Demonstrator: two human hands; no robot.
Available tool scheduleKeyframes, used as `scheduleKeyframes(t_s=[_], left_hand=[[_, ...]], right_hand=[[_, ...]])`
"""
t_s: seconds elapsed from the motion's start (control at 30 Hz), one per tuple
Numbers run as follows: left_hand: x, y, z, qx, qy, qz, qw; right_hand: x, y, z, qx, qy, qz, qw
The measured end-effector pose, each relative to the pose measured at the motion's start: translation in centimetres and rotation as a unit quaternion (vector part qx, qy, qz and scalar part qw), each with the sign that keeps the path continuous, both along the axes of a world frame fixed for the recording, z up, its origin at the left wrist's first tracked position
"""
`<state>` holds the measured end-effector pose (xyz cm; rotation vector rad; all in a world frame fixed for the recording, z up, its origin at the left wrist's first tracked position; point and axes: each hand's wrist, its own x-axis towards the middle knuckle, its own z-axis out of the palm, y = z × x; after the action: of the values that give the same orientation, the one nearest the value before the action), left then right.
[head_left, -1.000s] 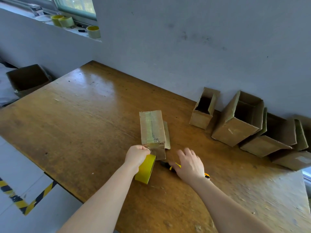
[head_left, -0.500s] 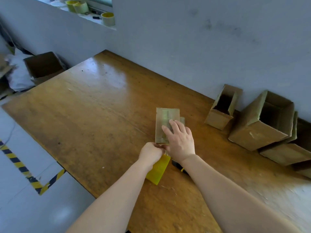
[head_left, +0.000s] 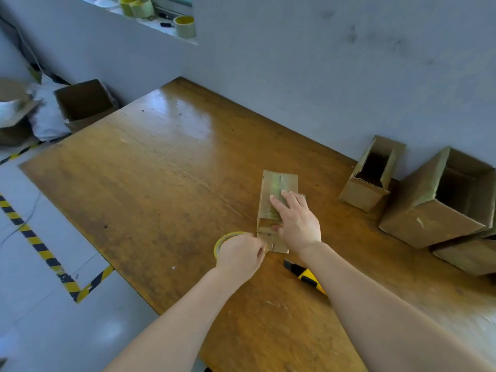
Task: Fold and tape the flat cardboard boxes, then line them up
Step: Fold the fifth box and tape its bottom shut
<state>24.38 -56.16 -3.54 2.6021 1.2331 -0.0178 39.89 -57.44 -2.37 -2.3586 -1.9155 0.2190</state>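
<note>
The small brown cardboard box lies about midway between the near and the far edge of the wooden bench, on its right part. It looks light and thin-walled, so I judge that it slides easily on the polished wood and dents under hard pressure. The best hold is probably at the long side edges or corners, where the cardboard is stiffer, because the taped face is glossy and may slip.

The right hand presses on it with flat, straight fingers. The left hand, fingers curled, grips a yellow roll of tape at the box's near end.

The box is long and narrow. A shiny strip of tape runs along its top seam, and short flaps stick out at the near end.
</note>
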Motion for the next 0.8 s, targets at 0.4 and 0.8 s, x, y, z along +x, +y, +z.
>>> scheduleKeyframes(t_s=[0.4,0.8], left_hand=[[-1.8,-1.7,-2.4,-0.063,0.026,-0.095,0.993],[-1.5,0.4,-0.4,-0.033,-0.085,0.062,0.994]], right_hand=[[-0.2,-0.6,-0.3,-0.008,0.023,-0.002,1.0],[0.4,-1.0,-0.9,0.029,0.057,0.012,0.998]])
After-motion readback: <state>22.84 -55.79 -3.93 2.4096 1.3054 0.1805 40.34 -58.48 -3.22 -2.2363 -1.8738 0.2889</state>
